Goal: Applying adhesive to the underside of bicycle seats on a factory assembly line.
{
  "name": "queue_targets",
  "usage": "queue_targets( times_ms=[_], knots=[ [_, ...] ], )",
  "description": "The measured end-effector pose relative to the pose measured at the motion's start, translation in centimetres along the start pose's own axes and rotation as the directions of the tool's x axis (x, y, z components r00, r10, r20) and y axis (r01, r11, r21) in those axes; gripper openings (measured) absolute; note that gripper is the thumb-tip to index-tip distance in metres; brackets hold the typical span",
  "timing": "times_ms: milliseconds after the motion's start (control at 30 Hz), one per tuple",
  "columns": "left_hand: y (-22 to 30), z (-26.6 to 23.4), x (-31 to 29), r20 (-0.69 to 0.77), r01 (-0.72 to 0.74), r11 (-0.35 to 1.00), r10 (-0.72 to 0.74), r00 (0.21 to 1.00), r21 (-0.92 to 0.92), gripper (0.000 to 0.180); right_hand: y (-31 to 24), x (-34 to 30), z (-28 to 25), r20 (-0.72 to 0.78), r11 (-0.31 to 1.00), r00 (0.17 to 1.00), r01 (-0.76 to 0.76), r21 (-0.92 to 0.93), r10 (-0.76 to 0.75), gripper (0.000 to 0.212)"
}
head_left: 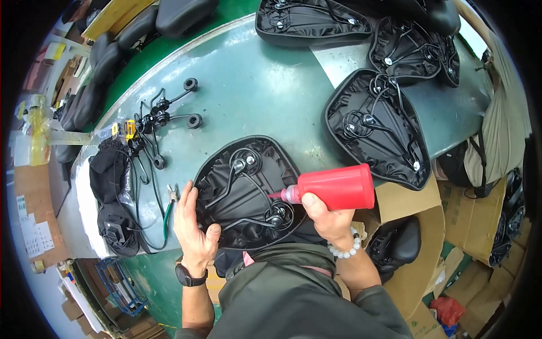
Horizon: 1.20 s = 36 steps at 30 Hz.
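Note:
A black bicycle saddle (248,198) lies upside down at the near edge of the table, its wire frame and coil springs facing up. My left hand (195,226) rests along its left rim with fingers stretched out. In my right hand (328,219) is a red squeeze bottle (337,186), tipped sideways. The bottle's thin nozzle points left over the saddle, close to the lower right spring; whether it touches anything I cannot tell. A second upturned saddle (377,127) sits to the right.
More upturned saddles (313,22) lie at the far right. Black wire saddle frames (155,121), green-handled pliers (169,217) and a black cap (108,169) are on the left. An open cardboard box (415,248) with saddles stands by my right arm. Another person (499,101) is at the right.

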<state>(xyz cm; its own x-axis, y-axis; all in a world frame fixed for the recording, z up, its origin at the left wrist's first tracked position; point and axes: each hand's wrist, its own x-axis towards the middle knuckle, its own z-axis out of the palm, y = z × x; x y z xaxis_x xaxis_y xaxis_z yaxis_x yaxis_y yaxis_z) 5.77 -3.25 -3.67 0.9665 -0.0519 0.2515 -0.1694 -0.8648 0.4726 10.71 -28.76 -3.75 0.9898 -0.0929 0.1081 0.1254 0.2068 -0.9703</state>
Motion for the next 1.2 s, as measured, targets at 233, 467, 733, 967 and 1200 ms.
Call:
queue_targets(
  times_ms=[233, 467, 733, 967, 1200],
  knots=[
    [0.1, 0.2, -0.2, -0.017, 0.033, 0.999, -0.034, 0.999, -0.035, 0.080, -0.3, -0.4, -2.2, 0.140, 0.996, 0.988, -0.056, -0.069, 0.065, 0.010],
    [0.2, 0.4, -0.5, -0.018, 0.030, 0.999, -0.031, 0.999, -0.024, 0.080, -1.2, -0.3, -2.5, 0.130, 0.992, 0.989, -0.052, -0.111, 0.067, 0.013],
    [-0.3, 0.4, -0.1, -0.004, -0.001, 1.000, 0.001, 1.000, -0.030, 0.078, -0.8, 0.7, -3.4, 0.259, 0.963, 0.965, 0.109, -0.248, -0.042, 0.013],
    [-1.9, -5.0, -4.1, 0.267, 0.704, 0.660, -0.651, 0.711, -0.262, 0.044, -0.9, -0.4, -3.4, -0.072, 0.896, 0.946, -0.272, 0.351, 0.316, 0.019],
    [-0.2, -5.3, -6.2, 0.613, 0.650, -0.165, -0.562, 0.556, -0.742, 0.050, 0.8, 0.3, -3.0, 0.073, 0.713, 0.965, -0.236, 0.660, 0.252, 0.042]
  ],
)
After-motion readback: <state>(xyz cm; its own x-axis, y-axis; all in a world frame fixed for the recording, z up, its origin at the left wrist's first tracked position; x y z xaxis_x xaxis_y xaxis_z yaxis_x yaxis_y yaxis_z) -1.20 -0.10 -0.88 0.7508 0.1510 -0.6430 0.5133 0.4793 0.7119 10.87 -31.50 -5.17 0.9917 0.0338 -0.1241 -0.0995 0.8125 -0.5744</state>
